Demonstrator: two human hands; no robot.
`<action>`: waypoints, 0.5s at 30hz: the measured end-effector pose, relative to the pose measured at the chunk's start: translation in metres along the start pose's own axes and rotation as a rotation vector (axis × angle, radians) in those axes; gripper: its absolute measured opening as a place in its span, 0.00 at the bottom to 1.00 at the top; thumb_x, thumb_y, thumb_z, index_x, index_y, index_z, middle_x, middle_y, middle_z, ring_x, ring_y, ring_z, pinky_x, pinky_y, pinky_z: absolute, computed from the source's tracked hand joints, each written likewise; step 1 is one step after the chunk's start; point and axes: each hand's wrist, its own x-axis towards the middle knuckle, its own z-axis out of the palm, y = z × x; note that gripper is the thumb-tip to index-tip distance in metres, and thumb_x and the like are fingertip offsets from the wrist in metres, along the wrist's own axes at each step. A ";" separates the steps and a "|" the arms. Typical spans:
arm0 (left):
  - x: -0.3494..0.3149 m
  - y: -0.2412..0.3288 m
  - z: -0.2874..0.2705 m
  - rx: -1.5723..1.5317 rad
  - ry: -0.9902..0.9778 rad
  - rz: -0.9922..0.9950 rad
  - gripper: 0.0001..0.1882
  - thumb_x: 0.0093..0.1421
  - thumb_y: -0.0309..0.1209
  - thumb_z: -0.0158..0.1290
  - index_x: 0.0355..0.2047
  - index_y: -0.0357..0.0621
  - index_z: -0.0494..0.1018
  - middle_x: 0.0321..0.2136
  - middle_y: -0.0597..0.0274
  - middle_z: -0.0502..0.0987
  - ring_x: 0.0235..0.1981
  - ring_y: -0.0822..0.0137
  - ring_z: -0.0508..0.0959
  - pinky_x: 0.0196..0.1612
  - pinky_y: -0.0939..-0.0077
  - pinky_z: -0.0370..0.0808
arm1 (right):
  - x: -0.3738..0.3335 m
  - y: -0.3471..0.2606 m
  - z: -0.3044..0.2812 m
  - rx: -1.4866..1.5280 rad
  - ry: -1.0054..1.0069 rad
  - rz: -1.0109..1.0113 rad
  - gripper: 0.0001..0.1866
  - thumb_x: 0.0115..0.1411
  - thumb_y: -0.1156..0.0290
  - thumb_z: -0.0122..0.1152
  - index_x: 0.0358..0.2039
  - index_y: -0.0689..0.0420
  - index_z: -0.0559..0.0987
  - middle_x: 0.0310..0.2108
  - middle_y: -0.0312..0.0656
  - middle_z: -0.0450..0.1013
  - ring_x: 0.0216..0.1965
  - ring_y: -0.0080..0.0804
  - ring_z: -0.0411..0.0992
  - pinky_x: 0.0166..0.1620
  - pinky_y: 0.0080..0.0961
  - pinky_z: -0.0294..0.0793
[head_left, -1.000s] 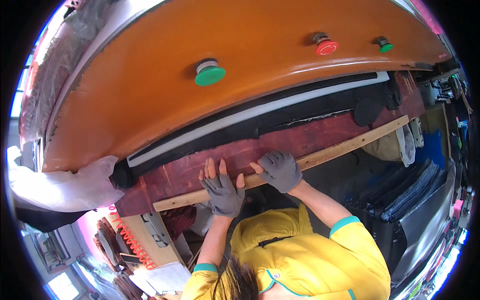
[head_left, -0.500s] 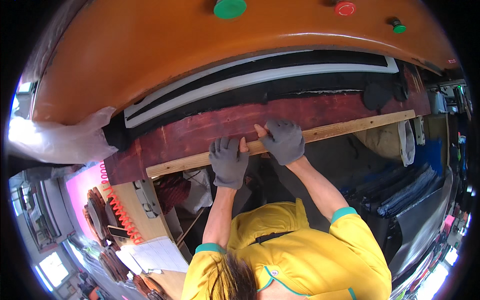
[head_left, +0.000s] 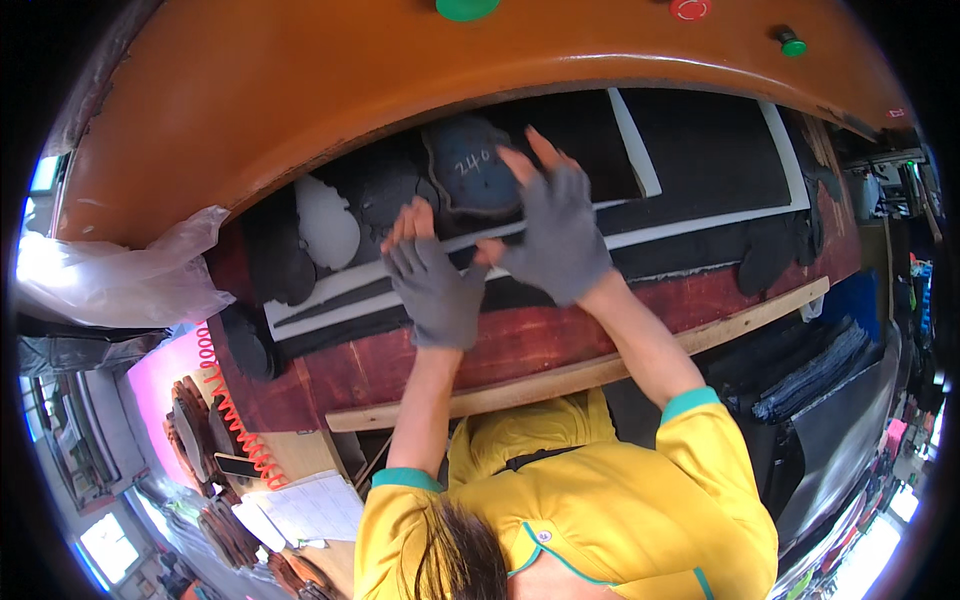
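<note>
My left hand (head_left: 436, 290), in a grey glove with bare fingertips, reaches over a black sheet (head_left: 715, 165) with white strips showing along its edges. Its fingers are stretched out and hold nothing. To its right, my right hand (head_left: 556, 232), gloved alike, is spread open beside a dark, shaped cutting die (head_left: 470, 168) with chalk marks on it. I cannot tell whether the fingers touch the die. Left of the die are cut-out gaps, one showing a white patch (head_left: 328, 224). The sheet lies on a dark red board (head_left: 690, 303) with a wooden strip (head_left: 540, 386) along its near edge.
An orange machine body (head_left: 400, 70) overhangs the board's far side, with green and red buttons (head_left: 690, 9). Clear plastic film (head_left: 130, 270) hangs at left, near a coiled red hose (head_left: 235, 415) and papers (head_left: 310, 507). Dark sheets (head_left: 815, 370) are stacked at right.
Both hands have let go of the wooden strip and reached forward over the sheet. The red board has slid toward me, bringing the die and cut-out gaps into view from under the machine.
</note>
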 end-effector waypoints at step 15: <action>-0.047 0.010 -0.039 -0.073 -0.257 0.124 0.41 0.53 0.47 0.63 0.61 0.39 0.62 0.61 0.52 0.67 0.62 0.51 0.66 0.63 0.53 0.54 | -0.029 0.022 -0.034 1.267 -0.123 0.520 0.55 0.31 0.65 0.78 0.63 0.54 0.62 0.57 0.43 0.61 0.58 0.39 0.65 0.60 0.33 0.67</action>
